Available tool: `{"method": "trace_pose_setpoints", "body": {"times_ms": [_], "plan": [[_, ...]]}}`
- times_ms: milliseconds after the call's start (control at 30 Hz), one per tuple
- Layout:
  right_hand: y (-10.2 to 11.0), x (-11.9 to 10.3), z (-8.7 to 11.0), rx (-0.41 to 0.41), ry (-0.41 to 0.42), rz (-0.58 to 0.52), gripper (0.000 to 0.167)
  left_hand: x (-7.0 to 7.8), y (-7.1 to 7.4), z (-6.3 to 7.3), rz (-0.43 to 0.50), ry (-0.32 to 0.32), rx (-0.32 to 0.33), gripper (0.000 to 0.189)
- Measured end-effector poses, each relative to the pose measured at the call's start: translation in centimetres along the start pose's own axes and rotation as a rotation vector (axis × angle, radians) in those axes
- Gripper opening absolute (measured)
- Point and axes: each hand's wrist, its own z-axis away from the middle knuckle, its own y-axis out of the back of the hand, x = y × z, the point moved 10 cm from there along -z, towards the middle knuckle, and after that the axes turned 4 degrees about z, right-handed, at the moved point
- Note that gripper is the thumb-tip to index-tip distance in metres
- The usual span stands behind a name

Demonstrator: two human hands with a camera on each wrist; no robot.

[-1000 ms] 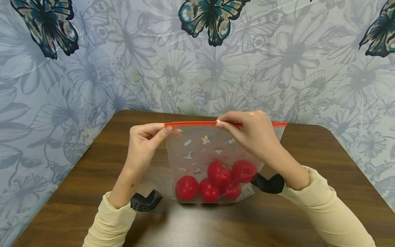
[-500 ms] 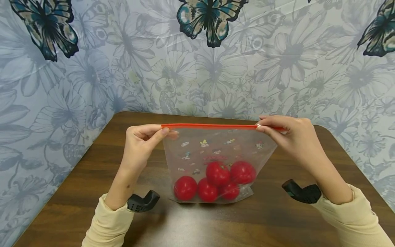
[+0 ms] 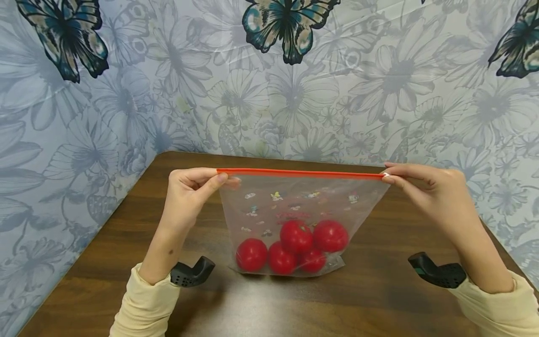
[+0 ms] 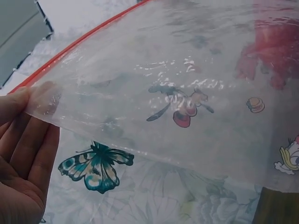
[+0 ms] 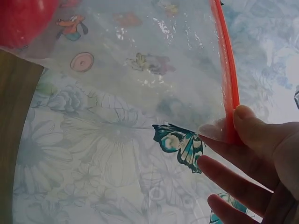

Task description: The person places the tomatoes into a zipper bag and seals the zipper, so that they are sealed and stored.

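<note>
A clear zip bag (image 3: 303,201) with small cartoon prints stands upright on the table, its red zip strip (image 3: 294,173) pulled straight across the top. Several red tomatoes (image 3: 296,237) lie in the bottom of it. My left hand (image 3: 185,189) pinches the strip's left end between thumb and forefinger. At the opposite end, my right hand (image 3: 440,192) pinches the right corner; in the right wrist view the thumb (image 5: 247,119) presses on the red strip and the other fingers spread below. Whether a slider lies under the right fingertips is too small to tell.
The brown wooden table (image 3: 105,281) extends around the bag. Behind it hangs a pale flower-patterned cloth (image 3: 168,93) with butterfly prints. A black wrist device (image 3: 193,272) sits on the left wrist, and another black device (image 3: 438,270) on the right.
My right hand has slid rightwards along the red strip, from near its middle to its right end. My left hand keeps its pinch and has shifted slightly left.
</note>
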Motion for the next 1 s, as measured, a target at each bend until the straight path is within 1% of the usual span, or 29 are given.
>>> {"method": "trace_pose_setpoints", "body": {"times_ms": [67, 167, 200, 267, 333, 367, 433, 500, 567, 600, 667, 700, 733, 800, 867, 900, 1000], "plan": [[0.2, 0.1, -0.1, 0.012, 0.007, 0.009, 0.015, 0.1, 0.2, -0.2, 0.002, -0.003, -0.001, 0.014], [0.2, 0.0, -0.4, 0.014, -0.005, -0.002, 0.013, 0.1, 0.6, -0.4, 0.019, 0.006, 0.002, 0.016], [0.2, -0.1, -0.5, 0.013, -0.010, -0.010, 0.014, -0.1, 0.8, -0.5, 0.023, 0.013, 0.004, 0.017], [0.0, -0.3, -0.8, 0.004, -0.031, -0.034, 0.020, -0.6, 1.2, -0.6, 0.043, 0.040, 0.006, 0.016], [-0.2, -0.4, -0.9, -0.008, -0.050, -0.066, 0.024, -1.5, 1.5, -0.5, 0.074, 0.077, -0.016, 0.017], [-0.3, -0.4, -0.9, -0.014, -0.061, -0.078, 0.024, -2.0, 1.6, -0.3, 0.092, 0.097, -0.039, 0.024], [-0.5, -0.3, -0.8, -0.027, -0.080, -0.098, 0.023, -3.4, 1.5, 0.1, 0.131, 0.148, -0.119, 0.048], [-0.8, -0.3, -0.8, -0.041, -0.097, -0.119, 0.021, -5.1, 1.2, 1.0, 0.141, 0.228, -0.231, 0.073], [-1.0, 0.0, -0.7, -0.051, -0.127, -0.147, 0.019, -7.4, 0.7, 2.4, 0.103, 0.332, -0.352, 0.088], [-1.2, 0.2, -0.8, -0.055, -0.144, -0.161, 0.018, -8.6, 0.4, 3.3, 0.073, 0.391, -0.414, 0.091], [-1.5, 0.7, -0.9, -0.067, -0.186, -0.190, 0.013, -11.1, 0.0, 5.3, -0.029, 0.501, -0.524, 0.091], [-1.7, 0.9, -1.0, -0.073, -0.205, -0.198, 0.011, -12.1, -0.3, 6.2, -0.070, 0.546, -0.576, 0.091], [-2.0, 1.2, -1.1, -0.079, -0.231, -0.208, 0.008, -13.1, -0.5, 7.2, -0.116, 0.583, -0.621, 0.090], [-2.5, 1.8, -1.3, -0.092, -0.265, -0.208, 0.004, -14.5, -1.1, 8.7, -0.156, 0.636, -0.694, 0.089], [-3.1, 2.4, -1.7, -0.102, -0.292, -0.203, 0.005, -15.5, -1.5, 9.6, -0.196, 0.659, -0.725, 0.090], [-3.5, 2.8, -1.8, -0.109, -0.310, -0.199, 0.008, -15.8, -1.7, 9.9, -0.189, 0.669, -0.723, 0.089], [-5.2, 4.6, -2.2, -0.134, -0.366, -0.210, 0.015, -16.9, -1.8, 10.3, -0.208, 0.686, -0.672, 0.081]]}}
